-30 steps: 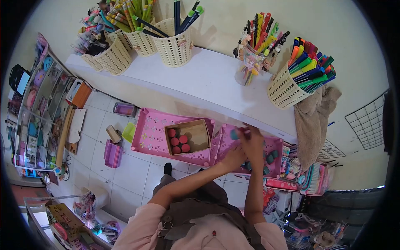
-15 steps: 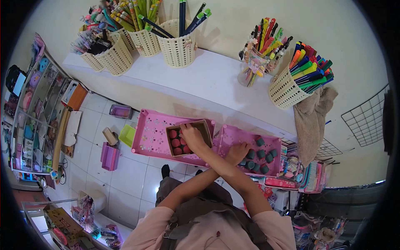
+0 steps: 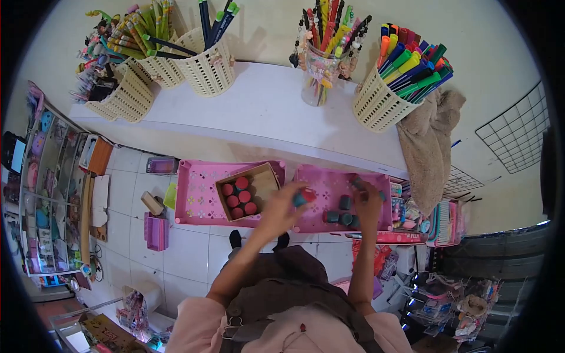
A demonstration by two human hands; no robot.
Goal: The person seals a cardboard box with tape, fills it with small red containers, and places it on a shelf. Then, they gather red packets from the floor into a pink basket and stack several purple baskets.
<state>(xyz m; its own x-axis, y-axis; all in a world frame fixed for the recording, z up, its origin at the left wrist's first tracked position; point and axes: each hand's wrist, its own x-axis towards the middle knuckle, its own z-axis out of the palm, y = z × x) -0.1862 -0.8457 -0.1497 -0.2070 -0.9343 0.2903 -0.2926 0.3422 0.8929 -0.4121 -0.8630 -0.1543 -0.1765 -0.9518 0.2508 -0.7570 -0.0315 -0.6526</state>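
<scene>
My left hand [image 3: 281,213], blurred by motion, grips a small cylinder [image 3: 303,196] with a teal side and red end, above the gap between two pink trays. Over the right pink tray [image 3: 318,176], the fingers of my right hand [image 3: 368,203] curl down onto a small teal cylinder [image 3: 356,183], partly hidden. More teal cylinders [image 3: 345,202] stand or lie around that hand. A cardboard box [image 3: 264,178] rests in the left pink tray [image 3: 194,173]. Several cylinders with red ends up [image 3: 242,183] fill its left side.
A white shelf [image 3: 268,88] runs behind the trays, carrying pen baskets [image 3: 207,73], a glass of decorated pens [image 3: 318,82] and a marker basket [image 3: 382,103]. A brown cloth [image 3: 426,153] hangs off its right end. Purple bins [image 3: 156,229] sit on the tiled floor at left.
My crossed arms have come apart. My right hand left the box for the right tray; my left hand rose from that tray toward the box with a cylinder. The view shifted.
</scene>
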